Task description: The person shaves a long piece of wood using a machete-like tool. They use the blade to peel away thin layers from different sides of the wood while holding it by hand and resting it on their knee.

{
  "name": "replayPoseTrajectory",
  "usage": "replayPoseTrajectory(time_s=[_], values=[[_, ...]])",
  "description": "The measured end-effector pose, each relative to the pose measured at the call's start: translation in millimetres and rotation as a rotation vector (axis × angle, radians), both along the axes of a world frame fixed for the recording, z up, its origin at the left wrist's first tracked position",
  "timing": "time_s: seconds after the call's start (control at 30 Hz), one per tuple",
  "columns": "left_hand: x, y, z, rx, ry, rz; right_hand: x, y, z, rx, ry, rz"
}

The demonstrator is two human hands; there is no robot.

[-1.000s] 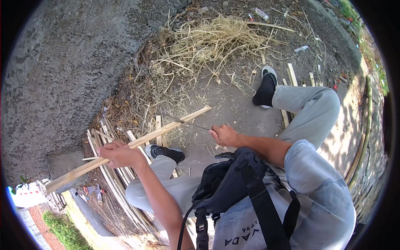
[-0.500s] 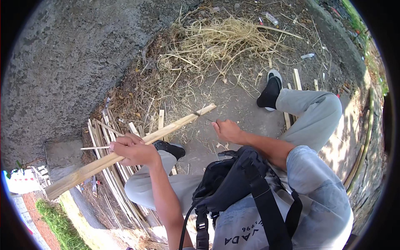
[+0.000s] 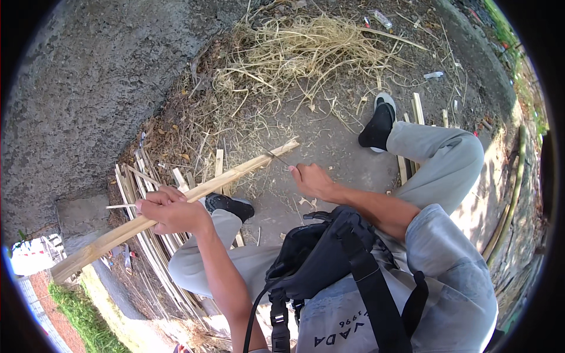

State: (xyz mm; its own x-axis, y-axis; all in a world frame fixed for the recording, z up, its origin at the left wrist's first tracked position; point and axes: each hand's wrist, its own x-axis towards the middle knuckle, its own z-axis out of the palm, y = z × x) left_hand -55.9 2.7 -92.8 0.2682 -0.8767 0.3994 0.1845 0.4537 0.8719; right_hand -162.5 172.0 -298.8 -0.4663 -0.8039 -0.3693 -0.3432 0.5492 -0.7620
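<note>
My left hand (image 3: 176, 213) is closed around a long pale strip of wood or split bamboo (image 3: 235, 172). The strip slants from the lower left up to the middle of the view. A thin stick (image 3: 120, 206) pokes out beside the left thumb; whether the fingers grip it too is hard to see. My right hand (image 3: 315, 181) is closed on a knife (image 3: 282, 161), its handle mostly hidden in the fist. The narrow dark blade lies across the strip a little short of its far end.
A heap of curly shavings (image 3: 318, 50) lies on the dirt ahead. Several long strips (image 3: 154, 250) are piled by my left leg, and more (image 3: 418, 109) lie by my right foot. A rough concrete slab (image 3: 106, 88) fills the upper left. A black bag (image 3: 318, 259) hangs at my front.
Both hands, with the strip and knife, have shifted slightly left, and the whole view has shifted a little too. The blade stays across the strip near its far end.
</note>
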Motion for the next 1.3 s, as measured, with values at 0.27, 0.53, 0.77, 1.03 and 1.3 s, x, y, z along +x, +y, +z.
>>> replayPoseTrajectory(time_s=[0.27, 0.53, 0.77, 1.03, 1.3], values=[[0.3, -6.4, -4.3, 0.032, -0.02, 0.014, -31.9, 34.2, -86.1, 0.07, 0.107, -0.066], [5.7, -14.5, 4.2, 0.049, 0.015, 0.046, 12.6, 21.1, -21.6, -0.06, 0.053, 0.022], [-1.1, -19.7, -0.5, 0.066, -0.019, 0.081, -10.7, 20.4, -52.6, 0.086, 0.076, -0.039], [-6.8, -21.2, 3.8, 0.146, -0.015, 0.053, -35.9, 49.9, -103.0, 0.161, 0.076, -0.118], [17.5, -27.0, 1.5, -0.05, 0.071, -0.381, 9.0, 10.8, 9.7, -0.114, 0.019, 0.076]])
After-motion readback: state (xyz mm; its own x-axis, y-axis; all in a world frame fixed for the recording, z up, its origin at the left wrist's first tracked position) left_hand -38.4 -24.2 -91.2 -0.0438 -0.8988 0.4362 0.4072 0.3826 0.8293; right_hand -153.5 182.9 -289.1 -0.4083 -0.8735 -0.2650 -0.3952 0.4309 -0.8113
